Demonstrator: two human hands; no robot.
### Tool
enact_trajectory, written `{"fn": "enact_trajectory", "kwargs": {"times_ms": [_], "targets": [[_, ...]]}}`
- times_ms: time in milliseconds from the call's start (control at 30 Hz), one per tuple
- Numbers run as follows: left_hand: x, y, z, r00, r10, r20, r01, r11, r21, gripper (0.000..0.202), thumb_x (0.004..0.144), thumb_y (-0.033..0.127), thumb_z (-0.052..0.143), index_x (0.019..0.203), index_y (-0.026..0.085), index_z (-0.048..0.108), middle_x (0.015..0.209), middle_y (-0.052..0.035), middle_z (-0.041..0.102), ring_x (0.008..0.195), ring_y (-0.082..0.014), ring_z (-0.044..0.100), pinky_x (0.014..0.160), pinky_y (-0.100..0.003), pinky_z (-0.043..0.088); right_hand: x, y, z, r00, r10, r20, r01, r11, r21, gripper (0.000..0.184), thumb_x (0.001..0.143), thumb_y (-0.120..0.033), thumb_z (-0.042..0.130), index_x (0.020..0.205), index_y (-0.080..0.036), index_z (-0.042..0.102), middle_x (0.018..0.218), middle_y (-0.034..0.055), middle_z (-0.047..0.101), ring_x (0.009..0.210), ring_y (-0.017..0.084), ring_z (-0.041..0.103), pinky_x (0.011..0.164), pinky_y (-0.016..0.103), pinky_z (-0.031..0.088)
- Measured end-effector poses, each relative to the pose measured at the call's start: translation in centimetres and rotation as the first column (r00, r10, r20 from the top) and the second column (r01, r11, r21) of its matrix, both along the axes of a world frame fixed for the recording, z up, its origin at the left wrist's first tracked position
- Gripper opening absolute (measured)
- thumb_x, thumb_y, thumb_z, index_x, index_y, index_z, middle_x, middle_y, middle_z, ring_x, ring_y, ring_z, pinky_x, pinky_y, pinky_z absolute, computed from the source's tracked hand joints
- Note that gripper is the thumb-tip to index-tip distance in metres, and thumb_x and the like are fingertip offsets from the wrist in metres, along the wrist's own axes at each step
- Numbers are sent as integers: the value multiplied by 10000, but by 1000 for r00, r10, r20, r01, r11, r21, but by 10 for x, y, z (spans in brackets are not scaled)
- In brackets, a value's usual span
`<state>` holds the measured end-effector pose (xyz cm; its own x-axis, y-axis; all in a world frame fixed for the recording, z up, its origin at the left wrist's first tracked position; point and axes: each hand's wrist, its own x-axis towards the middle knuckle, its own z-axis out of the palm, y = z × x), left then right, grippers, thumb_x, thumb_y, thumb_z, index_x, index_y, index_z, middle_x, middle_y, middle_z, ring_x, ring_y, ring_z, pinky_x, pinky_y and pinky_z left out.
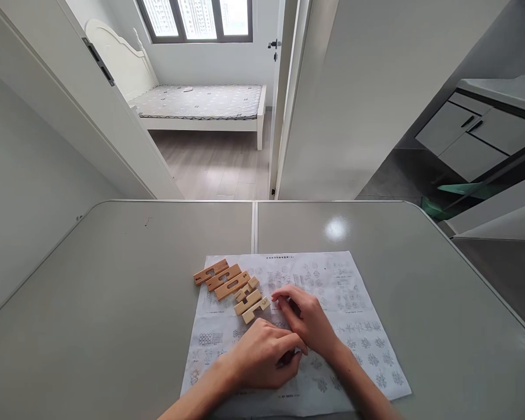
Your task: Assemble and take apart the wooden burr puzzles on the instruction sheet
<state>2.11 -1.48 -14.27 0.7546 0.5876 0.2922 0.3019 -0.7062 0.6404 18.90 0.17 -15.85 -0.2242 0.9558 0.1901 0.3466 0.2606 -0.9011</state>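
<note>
Several flat wooden puzzle pieces [231, 287] lie in a row on a printed instruction sheet [354, 303] on a grey table [114, 303]. My right hand [308, 319] rests on the sheet just right of the pieces, fingers curled, fingertips near the nearest piece [256, 310]. My left hand [262, 356] sits below and left of it with fingers curled inward against the right hand. Whatever lies between the two hands is hidden.
The table has a seam down its middle [254, 227] and rounded far corners. Beyond it an open doorway shows a bed [201, 105] on a wood floor. A white wall [376, 99] and grey cabinets [472, 134] stand to the right.
</note>
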Motion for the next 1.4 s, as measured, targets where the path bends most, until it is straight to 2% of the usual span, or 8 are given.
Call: {"fn": "enact_trajectory", "kwargs": {"times_ms": [700, 1400], "targets": [[-1, -1, -4, 1000, -2, -27, 3, 1000, 12, 182, 791, 98, 578, 908, 218, 650, 659, 53, 692, 533, -95, 580, 517, -226, 332, 0, -1, 4, 1000, 5, -6, -5, 1000, -6, 175, 1020, -189, 505, 1026, -243, 671, 976, 34, 725, 851, 181, 680, 759, 289, 534], [1, 0, 1, 1000, 6, -14, -5, 1000, 15, 159, 802, 98, 560, 872, 211, 646, 631, 44, 669, 523, -101, 576, 503, -228, 339, -1, -1, 2, 1000, -7, 4, 7, 1000, -10, 181, 1026, -224, 499, 1019, -247, 678, 964, 38, 727, 844, 187, 679, 758, 302, 539]]}}
